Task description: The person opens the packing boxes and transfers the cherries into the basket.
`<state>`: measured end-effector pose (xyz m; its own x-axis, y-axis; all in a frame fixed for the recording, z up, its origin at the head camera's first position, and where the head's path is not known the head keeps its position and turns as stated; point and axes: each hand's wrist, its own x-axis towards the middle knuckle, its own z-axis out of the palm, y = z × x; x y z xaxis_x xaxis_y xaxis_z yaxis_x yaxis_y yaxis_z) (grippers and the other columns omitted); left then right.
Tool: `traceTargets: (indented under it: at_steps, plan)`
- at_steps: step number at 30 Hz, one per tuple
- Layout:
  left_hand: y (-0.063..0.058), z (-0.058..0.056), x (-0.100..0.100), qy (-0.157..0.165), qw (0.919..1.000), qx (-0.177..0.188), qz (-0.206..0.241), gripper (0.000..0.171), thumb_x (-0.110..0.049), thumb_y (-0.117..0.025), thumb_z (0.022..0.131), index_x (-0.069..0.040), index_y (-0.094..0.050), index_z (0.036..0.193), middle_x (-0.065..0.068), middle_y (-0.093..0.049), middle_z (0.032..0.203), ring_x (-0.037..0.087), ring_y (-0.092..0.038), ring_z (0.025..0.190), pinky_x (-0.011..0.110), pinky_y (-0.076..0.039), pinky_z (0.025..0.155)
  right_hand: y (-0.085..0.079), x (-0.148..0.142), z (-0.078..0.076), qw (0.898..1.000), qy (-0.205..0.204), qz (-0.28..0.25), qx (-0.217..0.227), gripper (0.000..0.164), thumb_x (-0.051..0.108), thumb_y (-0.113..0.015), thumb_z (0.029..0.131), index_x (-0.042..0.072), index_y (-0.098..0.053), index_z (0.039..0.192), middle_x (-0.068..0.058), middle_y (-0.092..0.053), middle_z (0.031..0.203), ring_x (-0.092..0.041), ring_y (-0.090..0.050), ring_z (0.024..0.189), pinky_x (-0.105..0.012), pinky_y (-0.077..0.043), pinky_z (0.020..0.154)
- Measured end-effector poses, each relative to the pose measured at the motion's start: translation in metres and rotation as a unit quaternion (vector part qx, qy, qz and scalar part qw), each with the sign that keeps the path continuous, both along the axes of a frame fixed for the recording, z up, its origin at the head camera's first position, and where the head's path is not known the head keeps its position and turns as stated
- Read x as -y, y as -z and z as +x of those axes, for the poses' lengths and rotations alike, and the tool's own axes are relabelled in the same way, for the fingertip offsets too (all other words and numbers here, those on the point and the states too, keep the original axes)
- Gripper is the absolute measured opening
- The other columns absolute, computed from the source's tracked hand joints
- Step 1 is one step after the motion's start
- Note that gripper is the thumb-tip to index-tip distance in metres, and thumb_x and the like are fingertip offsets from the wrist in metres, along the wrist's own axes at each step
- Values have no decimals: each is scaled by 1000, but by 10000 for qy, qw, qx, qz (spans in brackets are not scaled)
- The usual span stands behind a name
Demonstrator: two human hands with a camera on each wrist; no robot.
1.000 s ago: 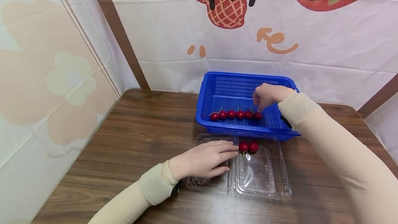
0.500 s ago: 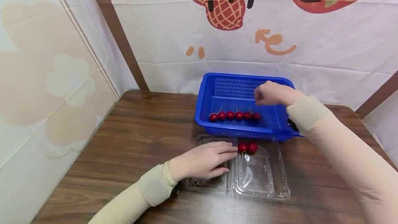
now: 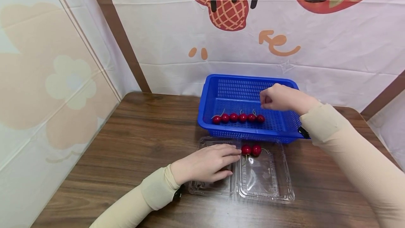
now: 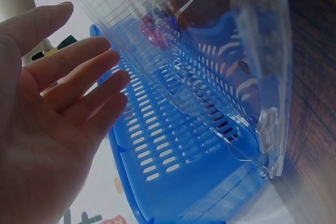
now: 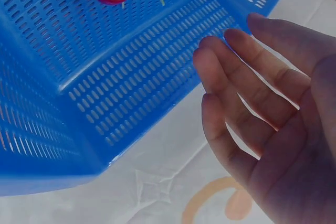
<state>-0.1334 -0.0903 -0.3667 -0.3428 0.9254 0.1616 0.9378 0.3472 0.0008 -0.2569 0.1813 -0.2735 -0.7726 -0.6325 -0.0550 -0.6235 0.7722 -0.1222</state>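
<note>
My right hand [image 3: 278,97] hovers over the right part of a blue plastic basket [image 3: 250,134]. In the right wrist view its fingers are loosely bent and hold nothing. Below and left of it, several red cherries [image 3: 242,118] lie in a row along the basket's near side, some with stems showing. My left hand [image 3: 209,162] lies flat over the left half of a hinged clear plastic box [image 3: 265,194], fingers extended. Two more cherries [image 3: 256,150] sit at the back of the box's right half, close to the left fingertips. The left wrist view shows the left palm bare.
The basket stands at the back of a brown wooden table [image 3: 136,133], against a white printed cloth [image 3: 171,27]. The clear box lies spread out right in front of the basket. Another cloth panel with a flower print [image 3: 69,80] hangs at the left.
My right hand has lifted away from the rightmost cherry in the row and shifted slightly right. That cherry stays in the row. My left hand has not moved.
</note>
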Motion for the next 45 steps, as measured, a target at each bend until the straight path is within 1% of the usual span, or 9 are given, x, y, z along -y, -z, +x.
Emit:
traceTargets:
  at_steps: [7, 12, 22, 26, 36, 42, 45]
  plan:
    - [1, 0, 0, 12, 10000, 30, 10, 48, -34, -50, 92, -5, -53, 130, 9, -50, 136, 22, -39, 128, 34, -33, 110, -3, 0, 9, 9999, -126, -55, -61, 4, 15, -65, 82, 13, -65, 79, 0, -66, 73, -11, -58, 66, -37, -57, 64]
    - [1, 0, -1, 39, 10000, 21, 54, 47, -34, -51, 92, -6, -53, 130, 8, -51, 136, 21, -40, 127, 33, -32, 111, -6, 0, 16, 9998, -100, -63, -150, 5, 17, -65, 82, 14, -63, 78, 2, -64, 70, -8, -56, 62, -34, -55, 60]
    - [1, 0, -1, 65, 10000, -11, 74, 48, -35, -51, 91, -5, -54, 129, 8, -52, 135, 21, -41, 127, 31, -31, 111, -8, -2, 32, 9995, -137, -104, -267, 5, 17, -67, 81, 16, -64, 78, 4, -62, 68, -8, -54, 60, -31, -54, 57]
    - [2, 0, -1, 62, 9999, -11, 92, 48, -34, -51, 91, -5, -54, 129, 8, -52, 135, 21, -41, 126, 32, -32, 111, -7, -5, 39, 9992, -132, -158, -353, 5, 18, -67, 81, 17, -63, 77, 5, -61, 67, -7, -53, 60, -29, -53, 56]
    - [0, 1, -1, 35, 10000, 7, 41, 47, -35, -50, 92, -6, -53, 130, 8, -51, 136, 21, -40, 128, 32, -31, 111, -4, -13, 56, 9966, -338, -440, -605, 10, 15, -67, 80, 20, -61, 75, 9, -58, 66, -3, -50, 60, -27, -50, 54]
    - [-1, 1, -1, 46, 10000, -18, 36, 48, -35, -49, 92, -6, -53, 130, 8, -51, 136, 21, -40, 128, 33, -32, 111, 1, -16, 66, 9923, -587, -666, -859, 12, 15, -68, 79, 20, -60, 74, 11, -58, 67, -1, -51, 61, -26, -51, 55]
    - [-1, 1, -1, 60, 10000, -20, 53, 48, -35, -49, 92, -5, -53, 130, 8, -51, 136, 21, -40, 127, 33, -32, 111, 3, -16, 71, 9910, -639, -754, -903, 13, 16, -68, 79, 21, -59, 73, 12, -57, 67, -1, -51, 62, -26, -51, 55]
